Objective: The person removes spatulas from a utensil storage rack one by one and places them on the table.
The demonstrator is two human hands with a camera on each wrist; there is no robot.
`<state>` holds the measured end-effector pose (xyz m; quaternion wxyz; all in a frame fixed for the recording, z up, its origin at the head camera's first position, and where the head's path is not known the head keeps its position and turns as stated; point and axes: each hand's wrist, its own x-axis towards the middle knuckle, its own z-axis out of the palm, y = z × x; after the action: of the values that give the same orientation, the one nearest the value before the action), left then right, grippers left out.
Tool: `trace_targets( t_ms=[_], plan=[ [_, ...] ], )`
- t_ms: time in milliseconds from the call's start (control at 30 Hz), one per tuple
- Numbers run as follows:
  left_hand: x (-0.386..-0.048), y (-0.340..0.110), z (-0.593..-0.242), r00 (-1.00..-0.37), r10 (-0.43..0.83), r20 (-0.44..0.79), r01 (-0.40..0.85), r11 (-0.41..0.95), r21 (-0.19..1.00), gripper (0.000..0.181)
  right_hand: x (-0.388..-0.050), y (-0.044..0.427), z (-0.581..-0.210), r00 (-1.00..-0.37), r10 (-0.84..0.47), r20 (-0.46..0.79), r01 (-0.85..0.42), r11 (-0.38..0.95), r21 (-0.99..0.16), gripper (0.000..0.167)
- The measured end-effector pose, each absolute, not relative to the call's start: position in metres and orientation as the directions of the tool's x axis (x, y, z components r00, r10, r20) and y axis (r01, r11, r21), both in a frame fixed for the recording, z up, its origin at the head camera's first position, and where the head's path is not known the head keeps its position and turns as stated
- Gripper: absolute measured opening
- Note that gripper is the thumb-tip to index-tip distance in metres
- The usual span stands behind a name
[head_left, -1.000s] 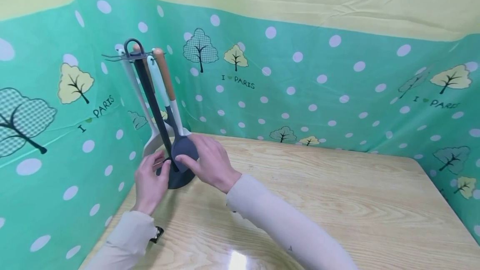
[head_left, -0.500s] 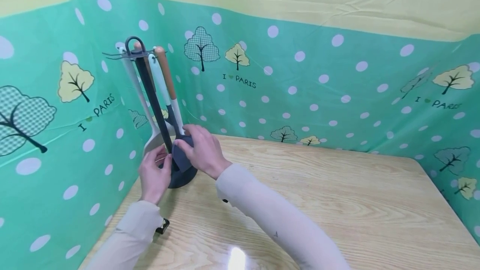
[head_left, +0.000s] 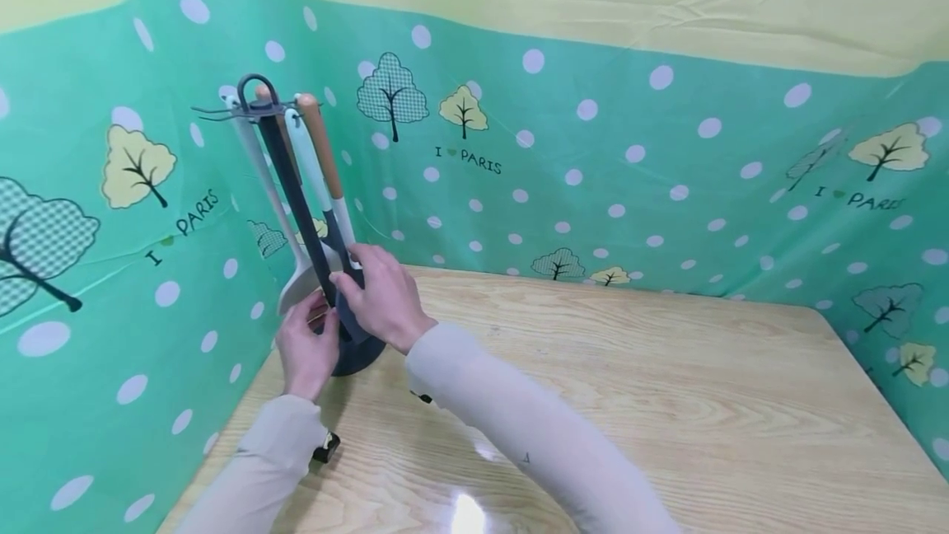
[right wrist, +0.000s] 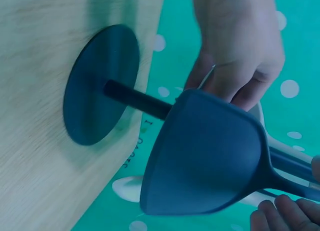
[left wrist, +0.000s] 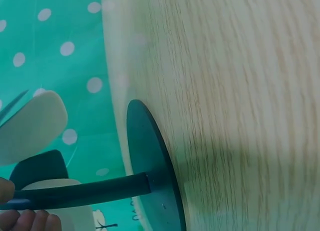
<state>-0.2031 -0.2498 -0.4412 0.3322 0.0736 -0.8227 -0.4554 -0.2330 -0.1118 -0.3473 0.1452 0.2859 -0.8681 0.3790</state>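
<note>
A black utensil stand (head_left: pixel 292 188) with a round base (left wrist: pixel 150 166) stands at the table's left back corner. My left hand (head_left: pixel 307 353) holds its pole (left wrist: pixel 85 193) low down, thumb on one side and fingertips on the other. A dark spatula (right wrist: pixel 205 156) with a pale blue handle hangs at the front of the stand. My right hand (head_left: pixel 385 299) covers much of its blade in the head view. In the right wrist view, my right thumb and fingers lie on either side of its neck, partly cut off by the frame edge.
Other utensils hang around the pole: a white-headed one (head_left: pixel 296 283) at left and one with a brown-topped handle (head_left: pixel 322 147) at right. A green dotted cloth (head_left: pixel 630 163) walls the back and left. The wooden table (head_left: pixel 630 377) stretches right.
My right hand has moved left and slightly up, closing in on the spatula's neck and covering more of the blade. My left hand has shifted slightly right at the pole. The stand stays in place.
</note>
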Motion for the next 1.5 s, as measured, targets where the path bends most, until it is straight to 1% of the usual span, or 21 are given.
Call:
trace_targets(
  t_ms=[133, 233, 333, 467, 667, 933, 1200, 1367, 1500],
  plan=[
    [-0.207, -0.250, -0.444, -0.753, -0.444, 0.486, 0.186, 0.565, 0.804, 0.032, -0.234, -0.117, -0.346, -0.820, -0.365, 0.440, -0.572, 0.524, -0.632, 0.042],
    [-0.211, -0.250, -0.445, -0.751, -0.446, 0.487, 0.198, 0.551, 0.810, 0.031, -0.237, -0.120, -0.346, -0.831, -0.347, 0.434, -0.556, 0.515, -0.653, 0.039],
    [-0.214, -0.251, -0.446, -0.761, -0.450, 0.468, 0.192, 0.533, 0.824, 0.029, -0.240, -0.121, -0.347, -0.824, -0.343, 0.451, -0.566, 0.532, -0.629, 0.036],
    [-0.216, -0.253, -0.448, -0.783, -0.462, 0.416, 0.149, 0.510, 0.847, 0.027, -0.242, -0.122, -0.348, -0.810, -0.347, 0.473, -0.583, 0.557, -0.591, 0.032],
    [-0.219, -0.254, -0.449, -0.818, -0.454, 0.354, 0.115, 0.473, 0.874, 0.028, -0.245, -0.125, -0.349, -0.818, -0.321, 0.477, -0.573, 0.526, -0.629, 0.027],
    [-0.223, -0.257, -0.452, -0.820, -0.454, 0.348, 0.099, 0.486, 0.868, 0.027, -0.246, -0.130, -0.351, -0.807, -0.308, 0.503, -0.589, 0.470, -0.657, 0.014],
    [-0.226, -0.258, -0.453, -0.818, -0.450, 0.358, 0.085, 0.520, 0.850, 0.027, -0.244, -0.131, -0.351, -0.794, -0.312, 0.522, -0.606, 0.463, -0.646, 0.015],
    [-0.226, -0.258, -0.453, -0.814, -0.446, 0.373, 0.097, 0.529, 0.843, 0.026, -0.243, -0.131, -0.352, -0.807, -0.297, 0.510, -0.589, 0.447, -0.673, 0.020],
    [-0.225, -0.258, -0.453, -0.816, -0.446, 0.369, 0.092, 0.530, 0.843, 0.025, -0.243, -0.130, -0.354, -0.808, -0.294, 0.511, -0.589, 0.440, -0.678, 0.017]
  ],
)
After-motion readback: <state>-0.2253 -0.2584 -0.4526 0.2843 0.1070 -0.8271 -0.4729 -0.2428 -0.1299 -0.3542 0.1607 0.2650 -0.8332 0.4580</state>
